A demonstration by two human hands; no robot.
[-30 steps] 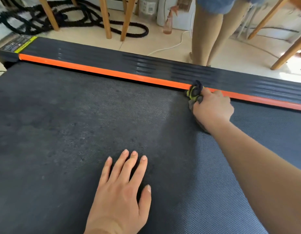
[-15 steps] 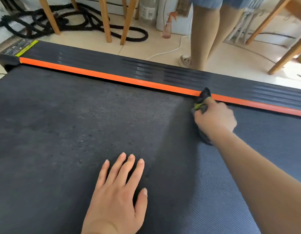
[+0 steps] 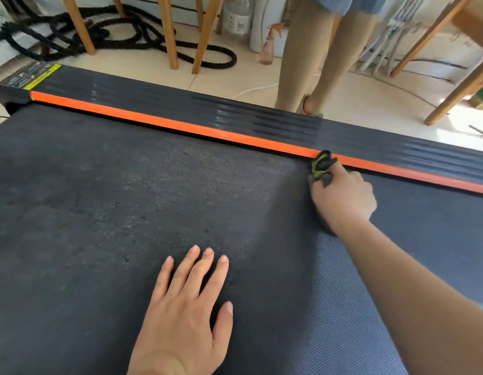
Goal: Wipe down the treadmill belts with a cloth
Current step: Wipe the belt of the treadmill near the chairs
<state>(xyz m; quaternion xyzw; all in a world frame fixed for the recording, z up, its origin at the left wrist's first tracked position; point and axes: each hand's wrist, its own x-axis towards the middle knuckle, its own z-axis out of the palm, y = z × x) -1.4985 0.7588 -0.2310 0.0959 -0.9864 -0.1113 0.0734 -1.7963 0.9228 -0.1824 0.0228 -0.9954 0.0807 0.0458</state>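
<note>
Dark cloth with yellow-green trim (image 3: 322,165), bunched, mostly hidden inside the curled fingers of the right hand (image 3: 343,199); shape unclear. Lies on the textured dark-grey treadmill belt (image 3: 99,212), touching the orange rail stripe (image 3: 181,126). Left hand (image 3: 186,315) flat on the belt short of the stripe, fingers straight, holding nothing. Beyond the stripe: coiled black rope (image 3: 132,36), pinkish spray bottle (image 3: 267,50), a standing person's legs (image 3: 313,63), cropped above. Belt's long axis parallel to the stripe.

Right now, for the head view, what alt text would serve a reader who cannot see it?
A person's right hand grips a bunched dark and yellow-green cloth against the treadmill belt at its orange edge strip, while the left hand lies flat on the belt nearer the camera. A second person's bare legs stand on the floor beyond.
</note>
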